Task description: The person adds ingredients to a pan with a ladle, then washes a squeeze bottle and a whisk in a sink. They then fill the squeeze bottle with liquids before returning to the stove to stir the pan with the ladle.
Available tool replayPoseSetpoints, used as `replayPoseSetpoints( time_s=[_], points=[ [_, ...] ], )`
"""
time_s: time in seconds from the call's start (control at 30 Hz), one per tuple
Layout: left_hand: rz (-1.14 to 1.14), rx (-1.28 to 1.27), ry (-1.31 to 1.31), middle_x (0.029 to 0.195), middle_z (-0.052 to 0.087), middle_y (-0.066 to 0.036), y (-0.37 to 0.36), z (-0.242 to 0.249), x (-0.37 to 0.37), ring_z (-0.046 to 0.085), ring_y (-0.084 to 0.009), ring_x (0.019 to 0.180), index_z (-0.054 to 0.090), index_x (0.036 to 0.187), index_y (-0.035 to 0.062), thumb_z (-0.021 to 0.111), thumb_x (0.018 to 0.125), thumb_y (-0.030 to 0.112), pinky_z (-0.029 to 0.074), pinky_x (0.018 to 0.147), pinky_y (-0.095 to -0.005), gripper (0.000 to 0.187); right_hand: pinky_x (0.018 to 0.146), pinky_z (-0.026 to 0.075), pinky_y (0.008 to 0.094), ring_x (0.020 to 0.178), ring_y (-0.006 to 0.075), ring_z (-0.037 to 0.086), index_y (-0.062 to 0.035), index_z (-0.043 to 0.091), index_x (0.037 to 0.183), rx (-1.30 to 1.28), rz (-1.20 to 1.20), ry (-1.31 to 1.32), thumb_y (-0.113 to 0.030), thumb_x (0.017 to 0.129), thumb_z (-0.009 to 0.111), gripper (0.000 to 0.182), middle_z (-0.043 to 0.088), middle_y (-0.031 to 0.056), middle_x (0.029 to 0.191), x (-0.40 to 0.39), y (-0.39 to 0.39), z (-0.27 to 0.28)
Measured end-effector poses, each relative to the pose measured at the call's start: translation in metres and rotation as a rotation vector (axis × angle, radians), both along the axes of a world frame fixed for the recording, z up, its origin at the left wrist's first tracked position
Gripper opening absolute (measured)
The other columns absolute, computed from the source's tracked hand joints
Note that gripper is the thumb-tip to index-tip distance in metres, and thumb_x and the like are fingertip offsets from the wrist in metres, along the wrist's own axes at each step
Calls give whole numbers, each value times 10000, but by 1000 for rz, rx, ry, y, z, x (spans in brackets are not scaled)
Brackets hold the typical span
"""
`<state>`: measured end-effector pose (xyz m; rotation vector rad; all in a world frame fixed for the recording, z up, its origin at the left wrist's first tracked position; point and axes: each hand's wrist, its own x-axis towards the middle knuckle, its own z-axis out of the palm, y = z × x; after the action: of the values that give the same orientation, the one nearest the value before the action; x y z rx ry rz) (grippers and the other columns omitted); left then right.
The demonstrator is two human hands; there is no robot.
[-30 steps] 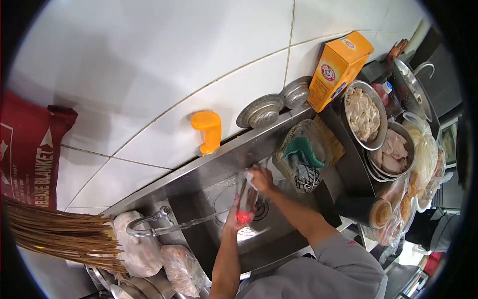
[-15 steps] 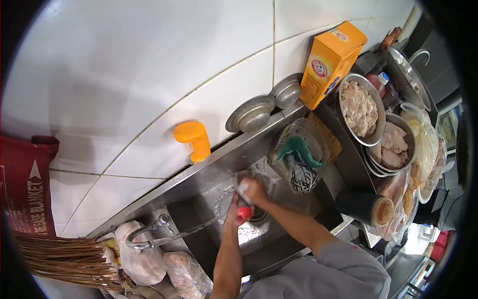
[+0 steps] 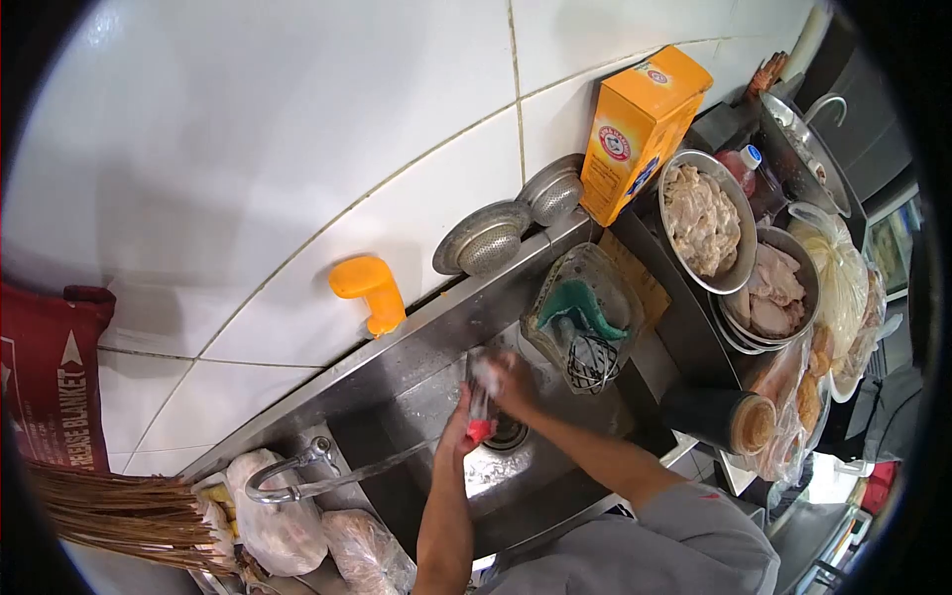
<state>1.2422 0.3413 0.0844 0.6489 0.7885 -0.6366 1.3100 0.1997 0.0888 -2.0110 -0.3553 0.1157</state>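
Over the steel sink (image 3: 555, 496), my left hand (image 3: 457, 424) is closed around the red handle of a knife (image 3: 481, 430), whose grey blade points toward the wall. My right hand (image 3: 512, 383) is closed on a whitish, blurred wad (image 3: 485, 374) held against the blade; I cannot make out whether it is a sponge or foam. A stream of water (image 3: 372, 468) runs from the curved faucet (image 3: 270, 483) toward my left wrist. Beneath my hands is the round drain (image 3: 509, 433).
A clear container (image 3: 615, 288) with a green scrubber and wire whisk stands at the sink's right end. Strainers (image 3: 483, 238), an orange box (image 3: 645, 129) and bowls of raw meat (image 3: 701, 220) stand beyond. Wrapped bags (image 3: 278, 521) and a stick broom (image 3: 119, 516) lie left.
My right hand has shifted slightly along the blade, and the knife has turned so its blade shows narrower. The view has shifted a little.
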Motion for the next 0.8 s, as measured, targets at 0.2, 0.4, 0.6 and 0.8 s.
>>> replayPoseSetpoints(
  time_s=[0.2,0.4,0.6,0.8],
  points=[
    [65,143,-62,1065,584,-130,-9,-14,2,573,-268,974,495,1193,39,493,829,596,470,852,-429,666,852,423,443,1023,399,479,-124,574,1109,-255,-165,7,-79,745,587,367,474,200,1093,-26,1,13],
    [-5,-227,-113,936,621,-119,7,-41,11,622,-264,786,534,1111,105,396,847,636,523,634,-412,609,832,442,405,950,379,538,-65,603,1035,300,10,306,-68,706,588,330,575,207,1000,2,18,-42],
    [-4,49,-72,880,632,-118,1,-56,17,627,-263,695,511,1136,112,370,876,611,517,542,-392,580,740,474,442,856,379,600,-106,621,992,66,208,-87,-143,714,601,282,630,172,902,-28,4,2],
    [4,-101,-120,871,618,-77,-20,11,20,609,-203,696,535,1101,100,342,854,651,515,613,-345,635,786,435,448,956,343,554,-44,573,1072,-37,-275,141,-97,679,628,401,616,190,934,30,7,-49]
  ],
)
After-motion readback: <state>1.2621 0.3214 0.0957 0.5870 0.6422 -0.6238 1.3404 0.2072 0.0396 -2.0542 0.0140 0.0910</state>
